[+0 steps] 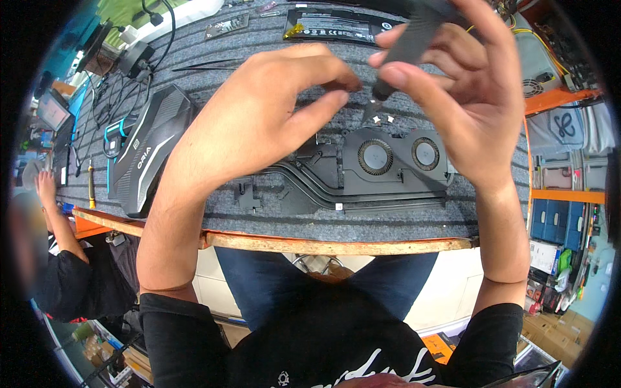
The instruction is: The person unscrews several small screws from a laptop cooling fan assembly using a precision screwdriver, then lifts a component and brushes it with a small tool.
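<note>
My right hand is closed around the thick black handle of a knife-like tool. Its pointed metal blade slants down to the mat, close to two small whitish bits. Over the middle of the bench hovers my left hand, palm down, fingers curled. Its thumb and forefinger tips are a little apart, with nothing visible between them, to the left of the blade. Below both hands lies a black laptop cooling assembly with two round fans and long heat pipes. The left hand and wrist hide part of the mat.
A flat black battery pack lies at the far side. Dark tweezers and an angular black box are on the left, near cables and a yellow screwdriver. A wooden edge borders the bench. Another person sits at far left.
</note>
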